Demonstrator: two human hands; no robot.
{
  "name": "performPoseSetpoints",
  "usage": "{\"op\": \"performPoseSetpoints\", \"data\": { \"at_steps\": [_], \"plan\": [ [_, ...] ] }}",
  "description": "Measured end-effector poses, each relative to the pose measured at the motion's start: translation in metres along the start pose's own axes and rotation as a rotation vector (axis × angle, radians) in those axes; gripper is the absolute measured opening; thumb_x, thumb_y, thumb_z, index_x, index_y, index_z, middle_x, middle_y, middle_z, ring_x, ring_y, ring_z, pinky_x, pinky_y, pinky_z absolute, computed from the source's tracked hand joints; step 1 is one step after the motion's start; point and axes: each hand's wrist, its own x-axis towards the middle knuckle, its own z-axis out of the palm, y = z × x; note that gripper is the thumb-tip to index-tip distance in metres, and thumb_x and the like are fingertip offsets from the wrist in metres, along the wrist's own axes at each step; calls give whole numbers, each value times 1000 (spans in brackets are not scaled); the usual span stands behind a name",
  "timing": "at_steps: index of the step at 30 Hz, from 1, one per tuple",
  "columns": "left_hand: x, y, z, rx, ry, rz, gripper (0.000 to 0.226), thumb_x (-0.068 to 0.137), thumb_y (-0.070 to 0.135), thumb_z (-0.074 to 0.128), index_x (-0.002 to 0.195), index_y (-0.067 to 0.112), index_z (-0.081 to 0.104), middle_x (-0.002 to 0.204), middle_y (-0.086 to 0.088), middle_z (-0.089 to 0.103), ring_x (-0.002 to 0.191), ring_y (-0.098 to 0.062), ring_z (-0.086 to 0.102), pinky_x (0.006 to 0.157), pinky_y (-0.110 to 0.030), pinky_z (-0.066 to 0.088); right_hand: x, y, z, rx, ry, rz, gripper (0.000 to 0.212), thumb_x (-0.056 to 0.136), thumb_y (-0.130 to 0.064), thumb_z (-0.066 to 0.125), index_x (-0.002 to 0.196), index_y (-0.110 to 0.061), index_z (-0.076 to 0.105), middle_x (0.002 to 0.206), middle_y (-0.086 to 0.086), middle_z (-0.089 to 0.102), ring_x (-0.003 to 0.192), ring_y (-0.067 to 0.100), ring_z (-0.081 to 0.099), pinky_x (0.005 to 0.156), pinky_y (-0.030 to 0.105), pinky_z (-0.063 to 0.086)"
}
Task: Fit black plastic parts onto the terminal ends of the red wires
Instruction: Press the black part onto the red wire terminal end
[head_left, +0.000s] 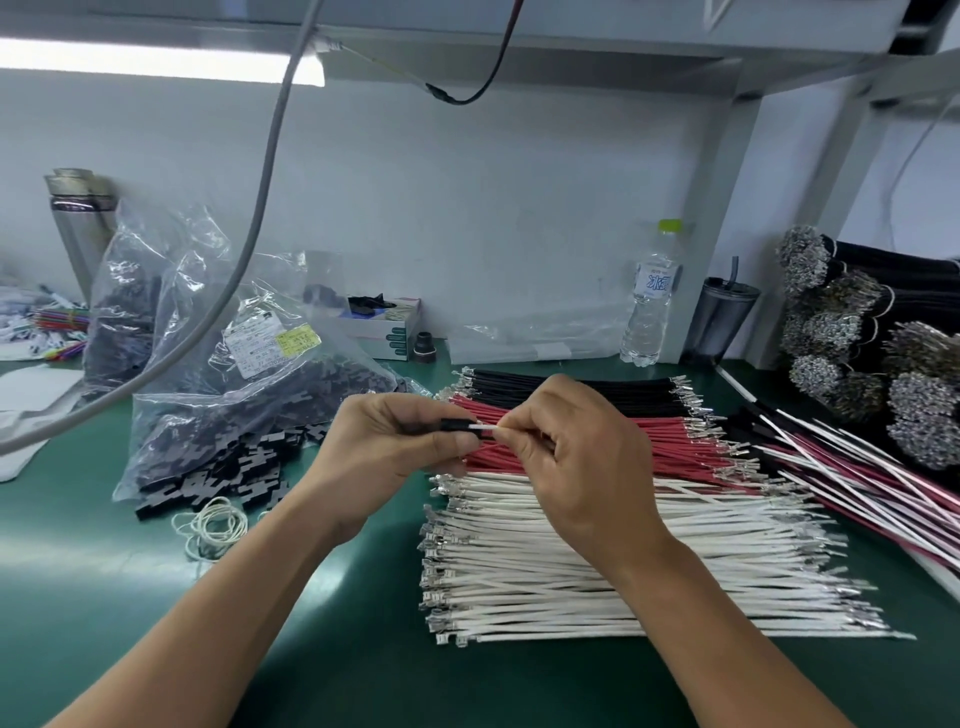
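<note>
Green bench (322, 649), hands hiding wire's terminal

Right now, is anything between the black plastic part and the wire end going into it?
Nothing visible. The left hand holds the black plastic part; the right hand pinches a white wire whose end meets it directly.

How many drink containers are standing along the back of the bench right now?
3: a steel flask at far left behind the bags, a clear water bottle right of centre, and a dark tumbler with a straw beside it. The bags may hide others.
</note>
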Motion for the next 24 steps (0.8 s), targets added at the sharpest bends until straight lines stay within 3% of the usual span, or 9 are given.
{"op": "performPoseSetpoints", "data": {
  "at_steps": [4, 7, 8, 10, 12, 15, 17, 20, 24],
  "plan": [
    [2, 4, -15, -54, 57, 20, 29, 65, 20, 85, 93, 15, 84, 87, -17, 79, 68, -22, 75, 67, -28, 63, -2, 12, -2, -90, -102, 25, 19, 98, -43, 57, 106, -27, 65, 99, -15, 58, 89, 5, 54, 69, 20, 38],
    [5, 8, -47, 113, 180, 37, 34, 68, 27, 87, 102, 24, 83, 95, -8, 80, 79, -19, 76, 71, -29, 63, -4, 20, -7, -137, 6, 3, 14, 103, -30, 56, 101, -23, 68, 87, -12, 59, 75, 10, 57, 57, 25, 42],
    [6, 8, -60, 271, 269, 47, 32, 71, 26, 89, 102, 26, 82, 94, -2, 80, 82, -17, 76, 73, -31, 63, -1, 21, -11, -156, 120, -38, 16, 103, -27, 57, 101, -18, 71, 85, -8, 61, 73, 13, 58, 57, 27, 44],
    [8, 4, -85, 822, 458, 48, 25, 79, 25, 88, 103, 28, 81, 94, 7, 78, 87, -19, 74, 77, -37, 60, 11, 25, -24, -180, 336, -128, 18, 102, -22, 60, 101, -10, 73, 85, 0, 64, 74, 16, 60, 62, 28, 48],
    [8, 2, -99, 1298, 548, -17, 21, 83, 27, 81, 104, 28, 81, 103, 3, 74, 95, -27, 71, 77, -38, 55, 25, 32, -44, -224, 404, -160, 20, 103, -23, 59, 102, -10, 74, 86, 2, 65, 74, 17, 59, 59, 27, 45],
    [8, -2, -108, 1581, 532, -188, 13, 82, 31, 74, 93, 28, 79, 104, -2, 73, 96, -31, 70, 71, -36, 54, 37, 64, -83, -411, 256, -30, 18, 102, -29, 56, 100, -21, 71, 85, -3, 63, 70, 16, 56, 52, 20, 29],
    [10, -6, -110, 1669, 474, -318, 10, 81, 33, 71, 87, 25, 75, 95, 0, 73, 87, -28, 70, 67, -33, 54, 28, 101, -111, -579, 101, 154, 16, 101, -29, 56, 94, -27, 70, 86, -5, 62, 70, 23, 59, 54, 22, 38],
    [12, -10, -110, 1671, 446, -373, 7, 79, 29, 72, 85, 24, 72, 85, 2, 69, 79, -25, 68, 62, -30, 52, -1, 163, -152, -816, -101, 495, 18, 98, -27, 54, 89, -27, 70, 86, 2, 61, 73, 30, 62, 61, 36, 53],
    [15, -10, -102, 1684, 469, -391, 11, 79, 25, 70, 89, 26, 74, 95, 0, 72, 88, -27, 71, 66, -32, 54, -43, 219, -176, -913, -442, 831, 22, 95, -22, 53, 79, -23, 66, 81, 8, 67, 78, 30, 65, 75, 40, 58]
  ]
}}
